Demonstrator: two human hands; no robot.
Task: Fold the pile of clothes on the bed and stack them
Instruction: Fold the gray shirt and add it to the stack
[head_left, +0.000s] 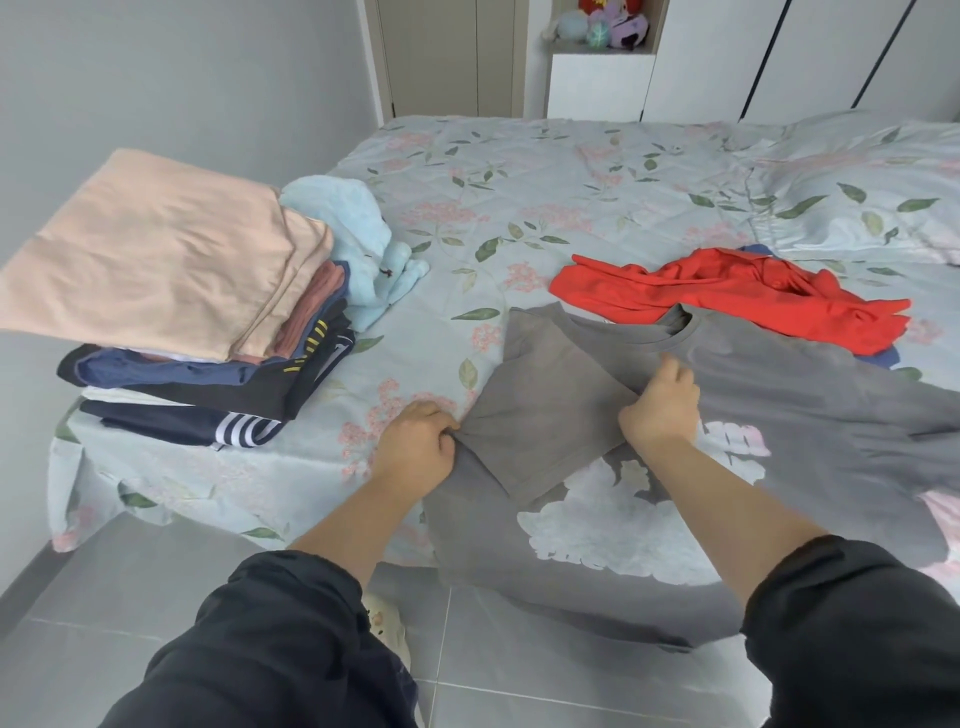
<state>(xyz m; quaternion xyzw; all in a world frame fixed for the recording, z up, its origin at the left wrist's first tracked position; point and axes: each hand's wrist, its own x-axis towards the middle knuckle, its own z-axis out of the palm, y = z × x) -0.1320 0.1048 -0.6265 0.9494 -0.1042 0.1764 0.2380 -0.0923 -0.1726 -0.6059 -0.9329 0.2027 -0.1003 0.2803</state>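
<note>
Spread front-up across the near edge of the bed (519, 197): a grey T-shirt (805, 415) of soft matte cotton, with a ribbed round collar, a pale flower print (613, 519) on the chest, and the hem hanging over the side toward the grey tiled floor (519, 686). One short sleeve (550, 410), on the side nearer to the stack, folded inward and lying as a flat slanted rectangle over the chest. Left hand (415, 449) closed as a fist round the bunched side edge of the T-shirt, just where the fold begins, with small creases spreading from the grip. Right hand (662, 408) seen from the back, fingers bent down and pinching the cloth at the upper end of the folded sleeve, below the collar. Both forearms bare, with black sleeves pushed up. Behind the T-shirt, touching its collar, a crumpled red garment (727, 296), thin and wrinkled, with a bit of dark blue cloth under it. At the left corner of the bed, well apart, a stack (208, 374) of folded clothes: dark pieces with white and yellow stripes below, a smooth peach piece (156, 244) on top. Beside the stack, a fluffy light blue item (358, 239), unfolded. Bed cover quilted, pale blue, printed with pink flowers and green leaves.
</note>
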